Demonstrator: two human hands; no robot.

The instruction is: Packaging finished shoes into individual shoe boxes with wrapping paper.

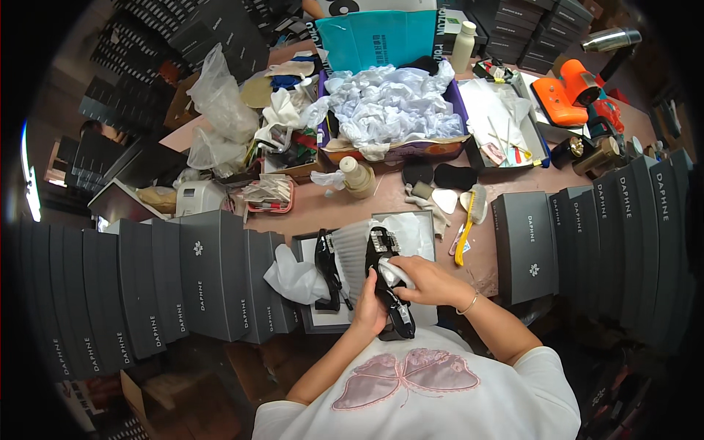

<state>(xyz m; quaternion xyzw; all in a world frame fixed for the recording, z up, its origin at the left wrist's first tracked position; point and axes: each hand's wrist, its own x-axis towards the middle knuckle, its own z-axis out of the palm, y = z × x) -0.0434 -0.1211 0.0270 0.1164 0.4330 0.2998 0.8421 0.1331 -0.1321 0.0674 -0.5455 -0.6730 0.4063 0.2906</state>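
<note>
A row of dark grey shoe boxes (198,282) stands on edge along the left of the table. Just right of them a crumpled white tissue sheet (293,277) lies beside a black sandal (326,268) resting in an open box (319,319). The left hand (369,308) is wrapped around a second black sandal (387,290), held above that box close to the person's chest. The right hand (429,282) pinches a white wad of tissue (394,273) against the sandal's upper. Further right, a yellow-handled brush (469,220) lies on the brown tabletop (323,213), then more grey boxes (524,246) stand upright.
</note>
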